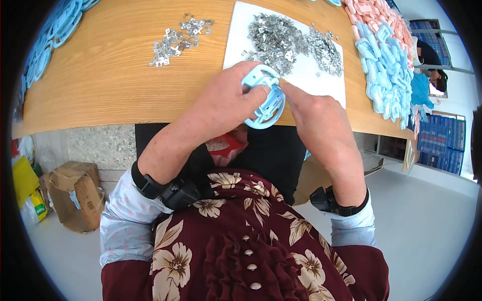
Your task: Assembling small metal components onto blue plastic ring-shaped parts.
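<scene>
A light blue oval plastic frame, with slots and ribs inside, is gripped in my left hand just over the table's near edge. The thumb of that hand lies across its face. My right hand meets the frame's upper right side with its index fingertip, the other fingers curled under. Whatever sits beneath that fingertip is too small and covered to name. Just beyond both hands, a white board bears a large heap of small metal clips and a smaller heap of tiny metal pieces.
Loose metal clips are scattered on the wooden table left of the board. Blue plastic parts and pink ones pile up at the right. More blue frames stand far left. An open cardboard box is on the floor.
</scene>
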Demonstrator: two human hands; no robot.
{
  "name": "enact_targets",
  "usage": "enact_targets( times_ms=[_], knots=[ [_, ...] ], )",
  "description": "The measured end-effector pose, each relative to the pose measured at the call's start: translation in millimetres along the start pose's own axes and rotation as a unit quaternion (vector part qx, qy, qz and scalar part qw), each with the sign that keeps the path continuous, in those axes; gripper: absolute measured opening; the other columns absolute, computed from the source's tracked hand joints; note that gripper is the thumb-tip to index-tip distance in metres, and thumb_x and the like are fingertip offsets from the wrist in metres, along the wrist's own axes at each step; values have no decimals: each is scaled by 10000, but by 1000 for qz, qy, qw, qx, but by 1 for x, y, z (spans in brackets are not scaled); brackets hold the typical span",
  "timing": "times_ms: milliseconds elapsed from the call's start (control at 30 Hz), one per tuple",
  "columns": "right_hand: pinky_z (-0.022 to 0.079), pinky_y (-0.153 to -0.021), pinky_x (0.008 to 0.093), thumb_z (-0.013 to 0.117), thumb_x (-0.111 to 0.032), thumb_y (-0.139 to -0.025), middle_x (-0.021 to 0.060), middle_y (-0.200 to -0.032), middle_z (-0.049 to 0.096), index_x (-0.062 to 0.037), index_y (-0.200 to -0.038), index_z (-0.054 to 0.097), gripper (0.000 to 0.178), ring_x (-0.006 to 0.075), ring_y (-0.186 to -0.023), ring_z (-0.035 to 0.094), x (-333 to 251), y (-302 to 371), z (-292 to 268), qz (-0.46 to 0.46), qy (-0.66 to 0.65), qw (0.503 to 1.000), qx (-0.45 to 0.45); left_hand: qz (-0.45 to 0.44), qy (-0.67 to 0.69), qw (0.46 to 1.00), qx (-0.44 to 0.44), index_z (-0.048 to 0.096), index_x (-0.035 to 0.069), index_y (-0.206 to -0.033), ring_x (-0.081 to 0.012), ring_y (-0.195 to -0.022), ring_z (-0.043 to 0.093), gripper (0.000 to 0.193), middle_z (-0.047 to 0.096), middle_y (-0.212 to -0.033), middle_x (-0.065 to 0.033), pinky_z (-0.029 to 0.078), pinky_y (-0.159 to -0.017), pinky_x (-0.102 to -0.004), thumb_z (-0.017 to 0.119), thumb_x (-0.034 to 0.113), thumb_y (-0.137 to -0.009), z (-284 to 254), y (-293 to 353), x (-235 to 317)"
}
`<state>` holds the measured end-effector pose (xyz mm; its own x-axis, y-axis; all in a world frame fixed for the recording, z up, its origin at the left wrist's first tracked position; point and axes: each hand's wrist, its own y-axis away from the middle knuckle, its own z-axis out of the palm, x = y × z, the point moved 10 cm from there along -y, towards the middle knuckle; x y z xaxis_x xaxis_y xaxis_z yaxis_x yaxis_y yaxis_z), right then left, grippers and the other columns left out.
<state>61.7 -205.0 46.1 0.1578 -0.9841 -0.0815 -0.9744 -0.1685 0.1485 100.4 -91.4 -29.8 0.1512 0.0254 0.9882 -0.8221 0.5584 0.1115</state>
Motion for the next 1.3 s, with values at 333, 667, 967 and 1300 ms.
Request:
enact_targets(
  times_ms=[333,667,967,1300],
  knots=[
    [416,-532,348,631,-226,-984,43,-711,596,-41,-1184,655,273,144,-586,546,59,15,20,79,-498,858,97,-41,136,989,-31,467,-25,-1441,-107,-853,665,504,669,-1140,-75,578,-658,-245,574,143,-978,0,3,9],
    [243,-481,206,597,-286,-1023,-79,-661,414,-60,-1024,638,230,26,-539,327,31,13,44,136,-688,711,-41,203,-265,943,11,523,19,-1414,-161,-968,639,443,631,-1160,-106,538,-790,-308,541,111,-982,1,20,58],
    [341,-549,214,489,-200,-1077,-42,-743,473,-53,-1272,544,250,43,-638,412,21,14,21,30,-565,815,125,-41,227,969,-87,536,-8,-1388,-150,-802,661,464,682,-1080,-79,551,-650,-254,551,292,-1035,7,18,11],
    [544,-720,294,585,-79,-1012,116,-851,725,-21,-1359,531,356,147,-795,716,-9,6,6,-16,-512,840,178,-9,434,896,-90,532,-10,-1377,-290,-857,705,518,654,-1177,-210,616,-594,-338,566,360,-1017,6,15,5]
  ],
)
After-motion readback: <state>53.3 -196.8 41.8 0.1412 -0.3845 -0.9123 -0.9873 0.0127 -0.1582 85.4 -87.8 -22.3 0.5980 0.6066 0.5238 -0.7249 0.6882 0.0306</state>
